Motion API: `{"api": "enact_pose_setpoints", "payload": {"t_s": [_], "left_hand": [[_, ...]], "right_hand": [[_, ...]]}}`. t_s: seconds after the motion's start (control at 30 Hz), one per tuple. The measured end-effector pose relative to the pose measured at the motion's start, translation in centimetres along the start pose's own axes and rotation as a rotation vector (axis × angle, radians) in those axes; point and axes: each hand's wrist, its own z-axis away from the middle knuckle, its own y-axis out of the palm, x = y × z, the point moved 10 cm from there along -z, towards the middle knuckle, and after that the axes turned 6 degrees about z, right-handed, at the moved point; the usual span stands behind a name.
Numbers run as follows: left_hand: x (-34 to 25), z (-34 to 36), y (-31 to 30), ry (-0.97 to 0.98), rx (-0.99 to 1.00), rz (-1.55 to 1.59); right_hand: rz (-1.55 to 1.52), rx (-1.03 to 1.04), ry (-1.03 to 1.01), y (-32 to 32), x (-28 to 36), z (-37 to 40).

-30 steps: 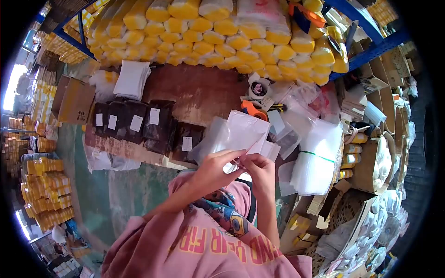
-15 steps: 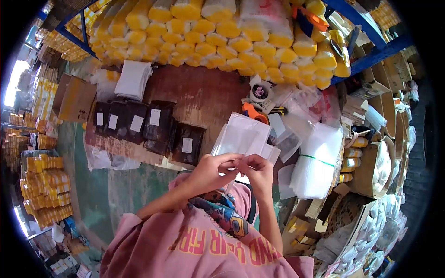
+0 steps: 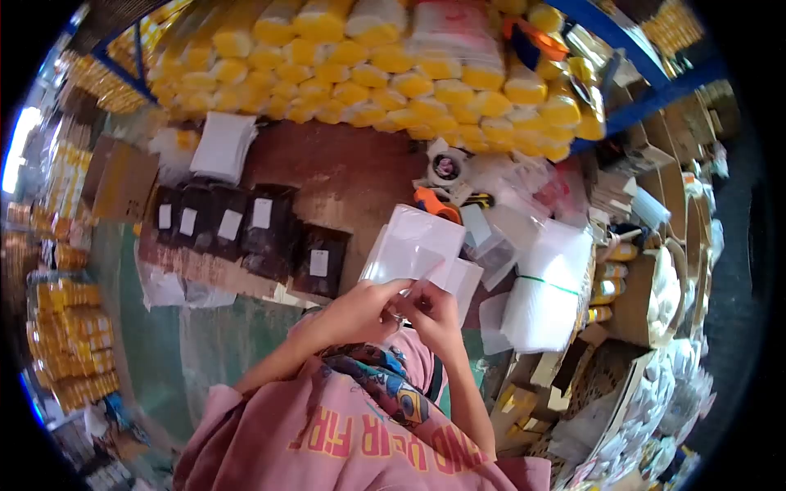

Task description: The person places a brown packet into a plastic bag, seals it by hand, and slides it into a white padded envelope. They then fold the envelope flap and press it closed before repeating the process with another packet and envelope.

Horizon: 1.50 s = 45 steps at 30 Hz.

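Note:
My left hand [image 3: 372,309] and my right hand [image 3: 431,313] meet in front of my body, fingertips pinched close together. Between them is a thin piece of clear plastic film [image 3: 429,265], part of it showing above the fingers; its full shape is hard to make out. Just beyond the hands lies a stack of white, clear-wrapped sheets or bags [image 3: 416,231] at the table's near edge. To the left of it is a dark flat packet [image 3: 322,260] with a white label.
More dark labelled packets [image 3: 228,223] and a white stack [image 3: 223,147] lie left on the brown table [image 3: 327,164]. An orange tape dispenser [image 3: 437,204], a tape roll [image 3: 446,167] and a banded bundle of clear bags [image 3: 544,286] are right. Yellow-white packs [image 3: 368,78] line the back.
My hands have shifted slightly left and down in view, with the fingers curled more around the film. The whole scene has also shifted a little left as the camera moved.

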Motion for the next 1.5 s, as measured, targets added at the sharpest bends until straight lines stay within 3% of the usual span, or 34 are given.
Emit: {"api": "enact_pose_setpoints", "payload": {"t_s": [0.13, 0.4, 0.5, 0.63, 0.8, 0.87, 0.97, 1.1, 1.2, 1.37, 1.5], "left_hand": [[0.6, 0.3, -0.3, -0.016, 0.091, 0.099], [4.0, 0.4, -2.2, -0.06, -0.141, 0.303], [5.6, 0.5, -2.6, -0.113, -0.141, 0.301], [8.1, 1.4, -1.9, -0.184, -0.106, 0.482], [7.1, 2.0, -1.1, -0.287, -0.05, 0.592], [7.6, 1.8, -0.9, -0.261, -0.001, 0.608], [5.5, 1.9, -2.1, -0.171, -0.097, 0.508], [2.8, 1.6, -3.2, 0.03, -0.165, 0.141], [2.7, 1.5, -2.8, -0.008, -0.038, 0.105], [3.6, 2.1, -3.0, -0.1, -0.12, 0.336], [6.6, 2.1, -1.0, -0.226, -0.06, 0.59]], "right_hand": [[0.141, -0.022, -0.013, 0.5, 0.5, 0.1], [0.454, -0.04, -0.086, 1.6, 3.2, -2.2], [0.408, 0.025, -0.098, 2.8, 1.8, -3.2], [0.237, 0.278, -0.014, 4.2, -0.6, -2.8], [-0.185, 0.403, 0.061, 4.9, -2.4, -1.2], [-0.202, 0.365, 0.058, 4.7, -2.6, -1.0], [-0.148, 0.325, 0.067, 4.3, -1.8, -1.1], [-0.064, 0.329, 0.03, 3.9, -1.3, -1.3], [0.058, 0.322, -0.023, 3.6, -0.7, -1.0], [0.2, 0.148, -0.228, 3.3, 1.6, -0.3], [0.17, 0.139, -0.194, 3.3, 0.8, 0.4]]}}
